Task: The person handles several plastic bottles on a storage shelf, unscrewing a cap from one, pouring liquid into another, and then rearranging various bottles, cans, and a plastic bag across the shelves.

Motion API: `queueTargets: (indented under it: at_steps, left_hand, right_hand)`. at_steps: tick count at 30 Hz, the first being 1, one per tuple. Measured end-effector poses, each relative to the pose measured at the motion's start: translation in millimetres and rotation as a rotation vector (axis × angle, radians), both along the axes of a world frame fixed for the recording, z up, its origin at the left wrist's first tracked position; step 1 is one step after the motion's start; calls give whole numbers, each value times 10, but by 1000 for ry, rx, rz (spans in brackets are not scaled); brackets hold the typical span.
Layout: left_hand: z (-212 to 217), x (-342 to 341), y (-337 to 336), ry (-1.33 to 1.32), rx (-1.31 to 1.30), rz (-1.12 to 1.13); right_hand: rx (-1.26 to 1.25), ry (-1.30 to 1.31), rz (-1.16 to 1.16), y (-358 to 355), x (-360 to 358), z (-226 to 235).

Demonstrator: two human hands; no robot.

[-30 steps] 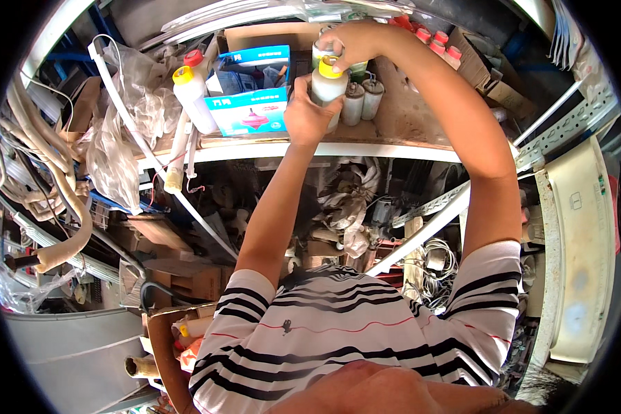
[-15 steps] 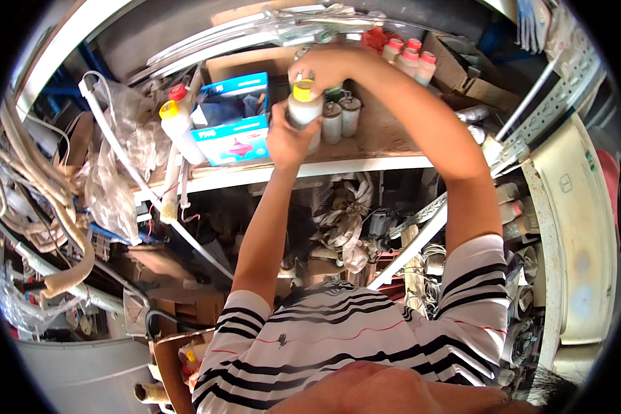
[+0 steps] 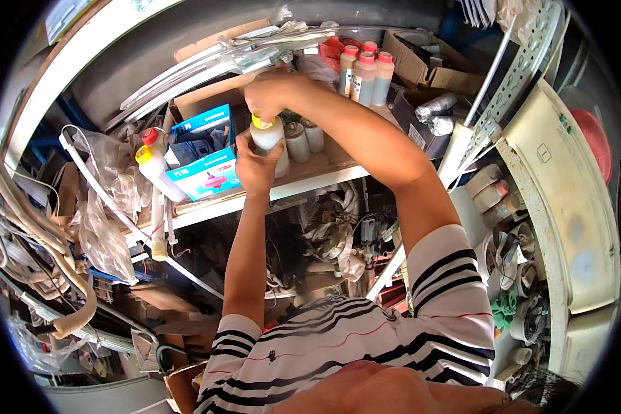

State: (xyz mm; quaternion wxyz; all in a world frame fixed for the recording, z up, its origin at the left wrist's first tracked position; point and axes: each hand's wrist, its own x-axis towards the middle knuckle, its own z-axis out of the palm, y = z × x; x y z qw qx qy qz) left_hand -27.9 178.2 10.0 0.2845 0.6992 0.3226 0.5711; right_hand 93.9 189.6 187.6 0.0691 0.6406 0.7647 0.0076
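Observation:
A white bottle [image 3: 268, 138] with a yellow cap [image 3: 261, 122] stands upright at the shelf's front, and my left hand [image 3: 257, 168] is wrapped round its body. My right hand [image 3: 274, 95] reaches over from the right, its fingers curled down at the cap and closed on it. Just right of the bottle are grey metal cans [image 3: 297, 142]. To the left sits a blue and white cardboard box [image 3: 203, 176] with its top open and dark things inside. Beyond that box lean a white bottle with a yellow cap [image 3: 160, 171] and a red-capped bottle [image 3: 150, 136].
Several red-capped bottles [image 3: 366, 77] stand at the back right, near a cardboard box [image 3: 406, 61]. A white pole [image 3: 110, 190] slants past the shelf's left end. Long pale strips [image 3: 186, 72] lie along the back. Below the shelf edge [image 3: 324, 181] is jumbled clutter.
The view has shifted, so shelf and bottles appear lower and farther left. Both hands stay at the bottle; the right hand's fingers have turned at the cap.

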Motion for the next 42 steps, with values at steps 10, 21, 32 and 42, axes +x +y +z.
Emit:
queueTargets:
  at_steps: [10, 21, 32, 42]
  left_hand:
    - [32, -25, 9, 30, -36, -24]
    - [43, -20, 11, 58, -6, 29]
    - [-24, -6, 55, 43, 22, 35]
    - [27, -19, 29, 71, -14, 27]
  right_hand:
    - [379, 415, 44, -350, 309, -439]
    - [671, 467, -1005, -456, 2725, -1206]
    - [761, 301, -950, -222, 2741, -1063]
    - [530, 400, -1055, -290, 2769, -920]
